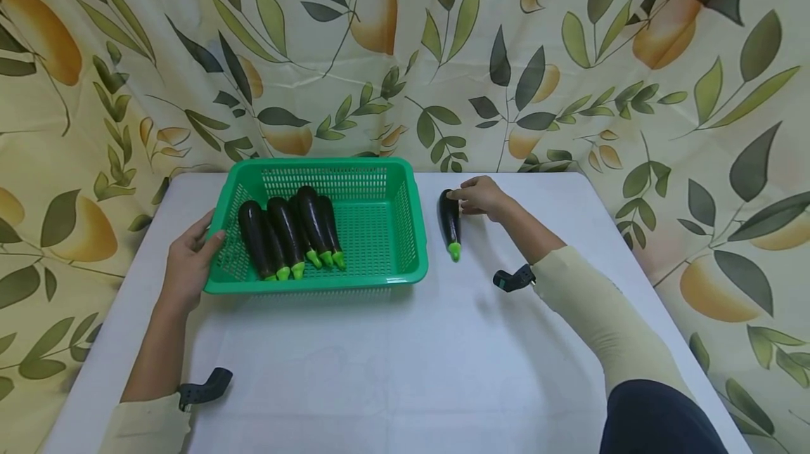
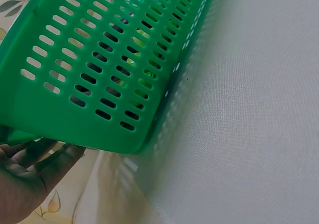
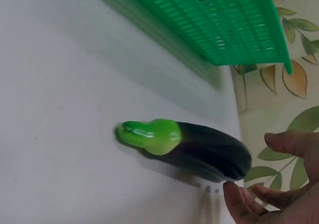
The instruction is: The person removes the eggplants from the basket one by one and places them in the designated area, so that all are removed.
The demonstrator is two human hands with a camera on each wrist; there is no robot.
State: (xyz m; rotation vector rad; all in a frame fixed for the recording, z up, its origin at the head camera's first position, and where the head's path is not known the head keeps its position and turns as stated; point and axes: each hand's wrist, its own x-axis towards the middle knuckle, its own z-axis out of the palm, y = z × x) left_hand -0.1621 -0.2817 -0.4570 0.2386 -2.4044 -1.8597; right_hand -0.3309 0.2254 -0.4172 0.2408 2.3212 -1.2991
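Note:
On the left, my left hand grips the short side of a green plastic basket, its thumb at the rim and its fingers on the outer side. Several dark purple eggplants with bright green stem ends lie together in the basket's left half. A single eggplant lies on the table to the right of the basket, stem end toward me. At its far, rounded end is my right hand, thumb and fingers spread apart in the right wrist view. Whether a fingertip touches the eggplant, I cannot tell.
A white cloth covers the table. Behind it hangs a curtain printed with leaves and fruit. A black wrist device is on the left forearm, another black device on the right.

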